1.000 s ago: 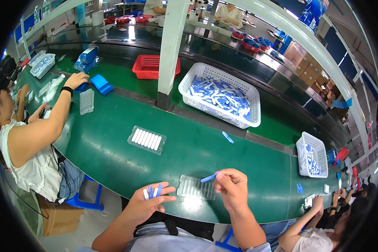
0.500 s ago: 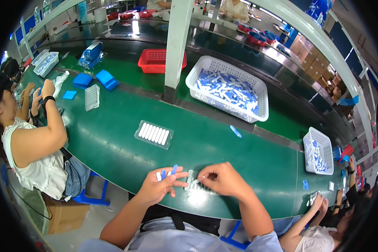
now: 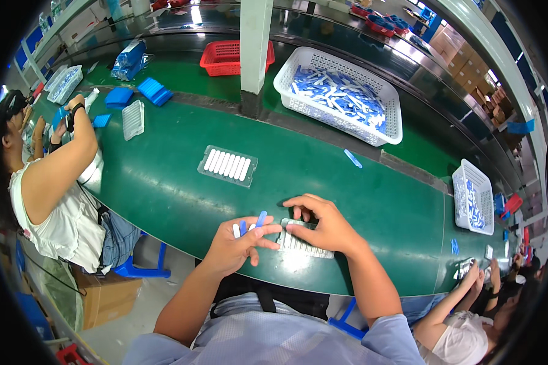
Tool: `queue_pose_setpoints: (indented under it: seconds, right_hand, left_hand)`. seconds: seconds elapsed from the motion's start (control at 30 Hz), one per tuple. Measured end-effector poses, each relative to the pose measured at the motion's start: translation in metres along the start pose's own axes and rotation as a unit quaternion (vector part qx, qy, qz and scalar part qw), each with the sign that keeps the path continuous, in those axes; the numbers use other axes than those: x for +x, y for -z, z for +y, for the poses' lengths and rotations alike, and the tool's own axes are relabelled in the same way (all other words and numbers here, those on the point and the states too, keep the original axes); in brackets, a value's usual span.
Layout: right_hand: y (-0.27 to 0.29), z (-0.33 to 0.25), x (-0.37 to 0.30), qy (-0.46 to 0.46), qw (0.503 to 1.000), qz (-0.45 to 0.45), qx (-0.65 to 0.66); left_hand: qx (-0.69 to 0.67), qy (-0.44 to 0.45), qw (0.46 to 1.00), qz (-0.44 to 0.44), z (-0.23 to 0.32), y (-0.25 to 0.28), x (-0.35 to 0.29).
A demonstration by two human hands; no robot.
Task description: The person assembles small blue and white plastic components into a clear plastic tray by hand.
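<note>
My left hand [image 3: 230,248] is closed loosely around several slim, round-ended plastic sticks, both blue and white. A blue stick [image 3: 261,219] and a white stick [image 3: 236,230] poke up between its fingers. My right hand [image 3: 327,226] hovers over a clear slotted plastic tray [image 3: 313,250] close to my body. Its thumb lies over the tray, apart from the curled forefinger, with nothing visible between them. The right hand covers part of the slots. Farther off, a second clear tray [image 3: 253,166] holds a row of white sticks [image 3: 227,164].
A white basket [image 3: 280,79] heaped with blue and white sticks stands behind a grey post [image 3: 256,55], beside a red basket [image 3: 228,56]. One blue stick [image 3: 353,159] lies loose. Co-workers sit left and right; a smaller white basket [image 3: 490,207] is at right.
My right thumb and forefinger have parted from their pinch over the near tray, and more of the tray shows. My left hand keeps its sticks. The whole view has shifted slightly.
</note>
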State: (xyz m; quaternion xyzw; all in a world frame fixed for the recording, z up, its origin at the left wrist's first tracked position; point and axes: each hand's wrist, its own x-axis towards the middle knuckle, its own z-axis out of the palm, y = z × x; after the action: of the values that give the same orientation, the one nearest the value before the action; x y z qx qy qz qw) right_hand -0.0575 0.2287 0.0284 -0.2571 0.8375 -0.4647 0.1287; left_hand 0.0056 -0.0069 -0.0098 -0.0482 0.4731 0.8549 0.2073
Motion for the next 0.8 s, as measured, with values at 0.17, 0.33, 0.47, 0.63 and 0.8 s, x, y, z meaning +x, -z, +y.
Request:
queue_pose_setpoints:
  seconds: [0.17,0.33,0.47,0.63,0.8]
  right_hand:
    - [-0.017,-0.011,-0.004,0.097,0.988,0.112,-0.049]
    - [-0.016,-0.016,-0.011,0.107,0.978,0.180,-0.012]
    - [0.024,-0.024,-0.026,0.196,0.923,0.171,-0.283]
    - [0.000,-0.006,-0.046,0.179,0.916,0.032,-0.358]
    - [0.008,-0.005,-0.043,0.173,0.962,-0.020,-0.211]
  left_hand:
    - [0.083,0.004,0.996,-0.028,-0.001,-0.003,0.000]
    - [0.125,0.036,0.990,-0.055,0.009,-0.009,0.000]
    - [0.041,0.028,0.998,-0.044,0.006,0.001,-0.001]
    - [-0.074,0.048,0.992,-0.088,0.004,0.012,0.006]
    - [-0.108,0.058,0.987,-0.100,0.003,0.009,0.005]
